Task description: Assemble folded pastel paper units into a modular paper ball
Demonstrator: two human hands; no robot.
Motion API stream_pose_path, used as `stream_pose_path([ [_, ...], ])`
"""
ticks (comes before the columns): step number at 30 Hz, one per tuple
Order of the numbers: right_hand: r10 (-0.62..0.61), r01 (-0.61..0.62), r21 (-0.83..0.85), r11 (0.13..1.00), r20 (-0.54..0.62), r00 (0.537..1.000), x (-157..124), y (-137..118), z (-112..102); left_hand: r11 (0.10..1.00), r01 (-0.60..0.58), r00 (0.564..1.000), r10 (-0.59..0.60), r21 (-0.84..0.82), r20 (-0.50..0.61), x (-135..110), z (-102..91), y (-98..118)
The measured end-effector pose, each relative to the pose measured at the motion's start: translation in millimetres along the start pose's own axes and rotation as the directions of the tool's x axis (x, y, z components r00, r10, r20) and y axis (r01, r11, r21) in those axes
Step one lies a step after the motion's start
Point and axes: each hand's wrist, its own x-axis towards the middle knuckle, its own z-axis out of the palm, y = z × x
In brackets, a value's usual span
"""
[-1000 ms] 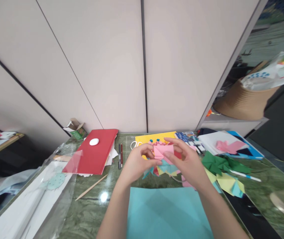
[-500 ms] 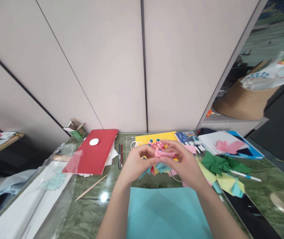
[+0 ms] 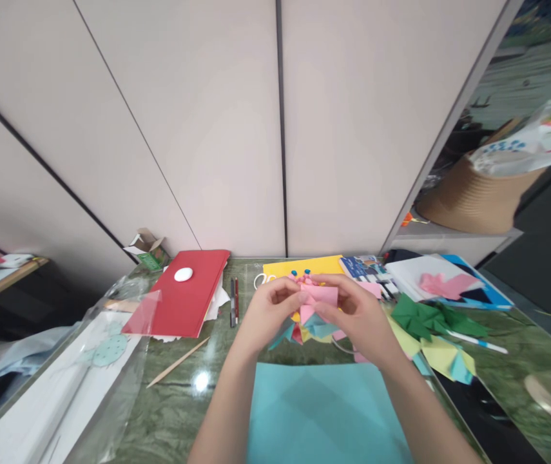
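Above blue sheet (image 3: 323, 412), folded pink paper (image 3: 321, 296), both hands (image 3: 268, 316), red folder (image 3: 183, 296) left

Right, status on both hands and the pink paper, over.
Left hand, right hand: both pinching pink folded paper. Paper held over coloured folded pieces. Nothing blocking.

Pink paper piece (image 3: 323, 295): small, folded, creased, roughly rectangular, held level, raised just beyond the far edge of the blue sheet (image 3: 323, 412).

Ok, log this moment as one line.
left hand: pinching folded pink paper piece | right hand: pinching same piece | under forearms: light blue paper sheet
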Motion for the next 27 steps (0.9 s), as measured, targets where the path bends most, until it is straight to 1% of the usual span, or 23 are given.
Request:
stream_pose_path([
  [5,0.012,-0.012,0.017,1.000,0.022,1.000,-0.7,-1.3,1.1,0.997,-0.033,0.996,0.027,-0.072,-0.080,1.4,-1.5,-2.4],
  [9,-0.022,0.022,0.016,1.000,0.003,1.000,-2.1,-1.8,3.5,0.995,-0.050,0.992,0.039,-0.082,-0.120,1.2,-2.7,-2.8],
  [11,-0.023,0.023,0.019,1.000,0.004,1.000,-2.7,-1.2,4.3,0.995,-0.052,0.992,0.041,-0.085,-0.119,0.8,-4.0,-2.5],
  [16,-0.016,0.016,0.048,0.999,0.010,1.000,-3.3,0.0,5.0,0.993,-0.042,0.997,0.035,-0.107,-0.065,0.2,-7.2,-1.8],
  [20,-0.071,0.071,0.056,0.996,0.003,0.997,-3.3,-1.8,5.4,0.994,-0.056,0.994,0.048,-0.091,-0.094,-0.8,-5.9,-0.7],
  [24,-0.190,0.191,-0.034,0.981,0.042,0.981,-2.2,-4.7,4.6,0.997,-0.064,0.991,0.059,-0.037,-0.116,-2.8,-2.6,1.9],
  [27,-0.204,0.209,-0.078,0.975,0.062,0.977,-1.2,-6.0,3.9,0.997,-0.067,0.992,0.064,-0.025,-0.104,-3.7,-1.3,3.4],
])
